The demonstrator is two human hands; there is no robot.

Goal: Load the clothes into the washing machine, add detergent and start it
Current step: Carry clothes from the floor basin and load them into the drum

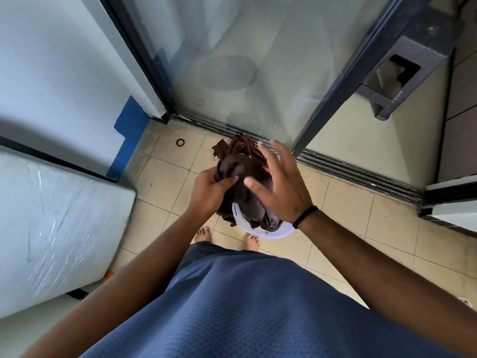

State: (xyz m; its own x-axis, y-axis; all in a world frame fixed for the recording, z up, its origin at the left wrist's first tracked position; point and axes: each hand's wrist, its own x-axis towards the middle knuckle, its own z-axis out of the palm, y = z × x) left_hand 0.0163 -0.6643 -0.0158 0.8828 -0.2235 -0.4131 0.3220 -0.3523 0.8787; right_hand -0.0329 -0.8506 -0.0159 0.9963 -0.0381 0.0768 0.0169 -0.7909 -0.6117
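The dark brown clothes [242,174] sit bunched in a heap that rises out of a white bucket [260,232] standing on the tiled floor [335,208], just in front of the person's bare feet [204,235]. Part of the fabric spills over the bucket's far rim toward the track of the sliding glass door [258,68].

The left hand [210,188] grips the upper fold of the clothes from the left side: its fingers are curled into the cloth and the thumb lies across the front of the bunch, pressing on it. The right hand [281,187] hovers over the right side of the heap with its fingers spread wide and straight; the thumb tip lies near the fabric, close to the left thumb, but whether it touches the cloth cannot be told. A black band [305,216] circles the right wrist.

To the left, the white lid of a washing machine [59,228], covered in shiny film, fills the lower corner. A small dark ring [180,142] lies on the floor near the door track. Behind the door frame at upper right stands a dark plastic stool [407,63].
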